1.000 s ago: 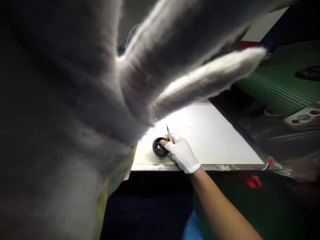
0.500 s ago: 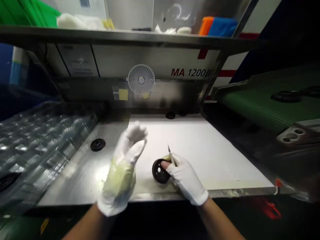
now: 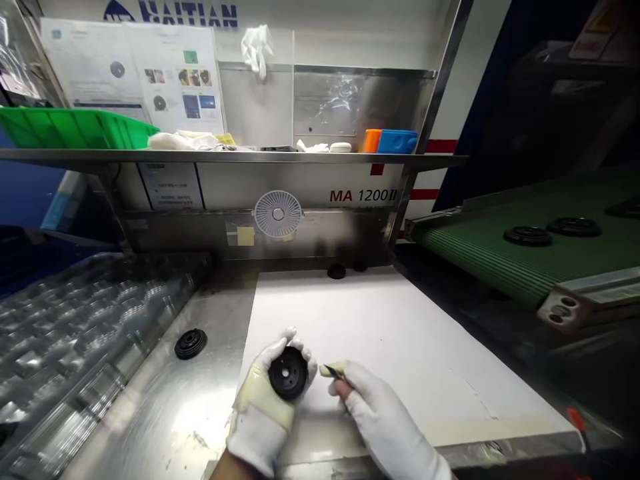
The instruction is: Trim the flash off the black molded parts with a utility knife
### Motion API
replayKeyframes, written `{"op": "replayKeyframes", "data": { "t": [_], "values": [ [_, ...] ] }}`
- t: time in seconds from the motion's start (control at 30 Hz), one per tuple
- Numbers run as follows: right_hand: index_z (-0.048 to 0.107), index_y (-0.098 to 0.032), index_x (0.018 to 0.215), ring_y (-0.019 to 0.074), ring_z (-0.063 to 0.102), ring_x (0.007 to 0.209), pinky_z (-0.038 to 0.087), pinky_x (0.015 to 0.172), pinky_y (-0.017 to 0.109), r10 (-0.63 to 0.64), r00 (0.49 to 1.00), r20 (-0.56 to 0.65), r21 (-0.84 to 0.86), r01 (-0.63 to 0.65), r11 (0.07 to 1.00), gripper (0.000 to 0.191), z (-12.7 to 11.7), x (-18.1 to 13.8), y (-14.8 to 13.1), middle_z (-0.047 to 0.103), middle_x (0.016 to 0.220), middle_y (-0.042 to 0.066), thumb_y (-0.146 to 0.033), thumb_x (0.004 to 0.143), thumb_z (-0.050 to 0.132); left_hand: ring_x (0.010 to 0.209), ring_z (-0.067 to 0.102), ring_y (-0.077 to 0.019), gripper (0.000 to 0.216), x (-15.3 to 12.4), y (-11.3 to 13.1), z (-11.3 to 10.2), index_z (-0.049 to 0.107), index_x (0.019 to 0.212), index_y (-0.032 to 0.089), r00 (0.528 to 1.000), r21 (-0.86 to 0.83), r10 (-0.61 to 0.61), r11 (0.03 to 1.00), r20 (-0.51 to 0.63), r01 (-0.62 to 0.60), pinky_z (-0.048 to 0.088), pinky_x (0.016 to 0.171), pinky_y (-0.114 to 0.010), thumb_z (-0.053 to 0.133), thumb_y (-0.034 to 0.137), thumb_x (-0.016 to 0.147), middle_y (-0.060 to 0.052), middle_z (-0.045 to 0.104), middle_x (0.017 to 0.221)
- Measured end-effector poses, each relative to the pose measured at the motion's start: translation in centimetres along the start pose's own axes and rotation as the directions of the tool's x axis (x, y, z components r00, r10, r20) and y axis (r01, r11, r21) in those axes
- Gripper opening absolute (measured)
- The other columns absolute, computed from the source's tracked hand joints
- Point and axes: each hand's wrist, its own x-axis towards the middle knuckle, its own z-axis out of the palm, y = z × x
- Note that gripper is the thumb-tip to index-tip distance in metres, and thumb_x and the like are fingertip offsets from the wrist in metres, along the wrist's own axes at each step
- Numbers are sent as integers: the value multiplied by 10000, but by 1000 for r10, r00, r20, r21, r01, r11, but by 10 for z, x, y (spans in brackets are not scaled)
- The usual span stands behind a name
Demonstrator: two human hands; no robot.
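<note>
From the head camera, the gloved left hand (image 3: 263, 407) curls around a black disc (image 3: 289, 373), fingers closed on its rim, holding it just above a white sheet (image 3: 400, 373). The gloved right hand (image 3: 385, 420) sits just beside it, thumb and fingers pinched on a craft knife (image 3: 334, 372), mostly hidden. Another disc (image 3: 191, 344) lies on the steel bench (image 3: 165, 400); more sit on a green conveyor (image 3: 525, 260)
</note>
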Motion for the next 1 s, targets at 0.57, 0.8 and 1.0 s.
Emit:
{"op": "replayKeyframes", "data": {
  "t": [0.57, 0.8, 1.0],
  "values": [
    [530, -227, 787, 147, 530, 653, 314, 590, 256, -119, 988, -103, -340, 77, 937, 270, 29, 8, -14, 592, 726, -10, -324, 947, 335, 716, 584, -166, 124, -7, -17, 11, 645, 829, 135, 945, 100, 306, 943, 112, -317, 522, 795, -376, 554, 160, 750, -51, 593, 731],
    [475, -229, 719, 145, 510, 595, 266, 551, 271, -51, 995, -90, -397, 11, 918, 315, 48, -2, -15, 563, 655, -25, -341, 953, 296, 707, 566, -126, 76, -2, -23, 8, 615, 819, 163, 947, -6, 312, 950, 80, -313, 492, 870, -361, 582, 172, 752, -11, 572, 728],
    [484, -228, 759, 156, 503, 611, 277, 561, 276, -52, 994, -101, -385, 9, 923, 274, 48, -2, -13, 565, 695, -8, -324, 942, 304, 966, 592, -244, 319, -8, -17, 8, 581, 1099, 196, 966, 117, 249, 960, 66, -255, 495, 860, -418, 556, 204, 782, -101, 623, 1018]
  ]
}}
